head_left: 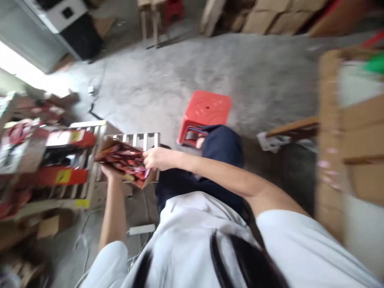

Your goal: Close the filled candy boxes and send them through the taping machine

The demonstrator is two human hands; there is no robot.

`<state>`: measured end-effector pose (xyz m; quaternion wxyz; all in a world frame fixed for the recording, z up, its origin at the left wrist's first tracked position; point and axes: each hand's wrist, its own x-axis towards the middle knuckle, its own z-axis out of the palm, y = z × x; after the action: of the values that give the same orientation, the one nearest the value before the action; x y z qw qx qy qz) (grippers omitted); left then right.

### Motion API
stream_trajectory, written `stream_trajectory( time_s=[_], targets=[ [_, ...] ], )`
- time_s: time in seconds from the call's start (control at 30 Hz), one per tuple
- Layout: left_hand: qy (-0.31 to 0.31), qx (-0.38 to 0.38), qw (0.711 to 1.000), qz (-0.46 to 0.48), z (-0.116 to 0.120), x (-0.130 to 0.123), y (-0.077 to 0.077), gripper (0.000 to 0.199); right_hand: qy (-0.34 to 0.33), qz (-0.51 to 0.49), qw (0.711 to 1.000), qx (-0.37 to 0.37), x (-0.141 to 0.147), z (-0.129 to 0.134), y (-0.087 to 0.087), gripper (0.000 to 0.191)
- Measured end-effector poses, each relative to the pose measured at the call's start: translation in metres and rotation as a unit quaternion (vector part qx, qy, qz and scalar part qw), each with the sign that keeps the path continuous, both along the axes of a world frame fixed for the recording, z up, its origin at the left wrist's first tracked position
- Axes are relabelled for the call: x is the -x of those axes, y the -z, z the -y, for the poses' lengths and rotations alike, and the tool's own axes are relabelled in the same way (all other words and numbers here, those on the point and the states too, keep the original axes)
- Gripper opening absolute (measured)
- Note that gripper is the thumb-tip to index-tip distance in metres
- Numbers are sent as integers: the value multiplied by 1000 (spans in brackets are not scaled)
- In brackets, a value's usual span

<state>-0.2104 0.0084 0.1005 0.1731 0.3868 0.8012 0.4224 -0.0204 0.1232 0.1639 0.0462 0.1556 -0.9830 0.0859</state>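
Note:
A small open brown box (140,184) full of shiny red packets (127,160) is held up over the end of a slatted metal rack. My left hand (111,172) supports the box from below on its near left side, and its fingers are mostly hidden under it. At the box's right edge, my right hand (157,158) has its fingers closed. They grip the rim there, though a pinkish packet close below the fingertips blurs the exact contact.
To the left is a slatted conveyor (90,160) with red and yellow packs. A red plastic stool (207,110) stands ahead by my leg. On the right is a table with cardboard (364,128). Cables and a power strip (142,229) lie on the floor.

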Motion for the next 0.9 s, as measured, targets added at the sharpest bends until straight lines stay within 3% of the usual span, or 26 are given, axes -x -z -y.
stream_trajectory(
  time_s=[0.07,0.1,0.13,0.23,0.27,0.37,0.47,0.53,0.67,0.77,0.9],
  targets=[
    [-116,-70,991,-11,20,34,4,72,0,-1,1000,24,16,-6,12,14],
    [-146,-121,982,-10,26,44,6,68,14,-14,999,45,17,-6,15,18],
    [-161,-174,972,-3,29,50,9,59,35,-32,997,69,13,-4,16,30],
    [-158,-305,938,37,26,52,17,42,107,-76,982,138,-4,16,14,90],
    [-157,-324,932,47,24,49,19,41,120,-80,978,150,-5,25,15,99],
    [-165,-343,922,71,24,43,23,41,142,-66,976,150,19,48,28,79],
    [-138,-325,932,76,34,49,21,39,204,-14,970,132,64,56,51,60],
    [-77,-285,952,80,42,60,15,41,237,13,965,115,88,57,64,58],
    [57,-114,992,19,39,81,-1,44,241,9,965,107,99,56,74,53],
    [37,-25,995,-89,17,82,-7,44,236,-33,953,188,92,49,76,50],
    [-43,30,964,-261,-7,68,-3,25,177,-152,906,353,75,35,64,55]
  ],
)
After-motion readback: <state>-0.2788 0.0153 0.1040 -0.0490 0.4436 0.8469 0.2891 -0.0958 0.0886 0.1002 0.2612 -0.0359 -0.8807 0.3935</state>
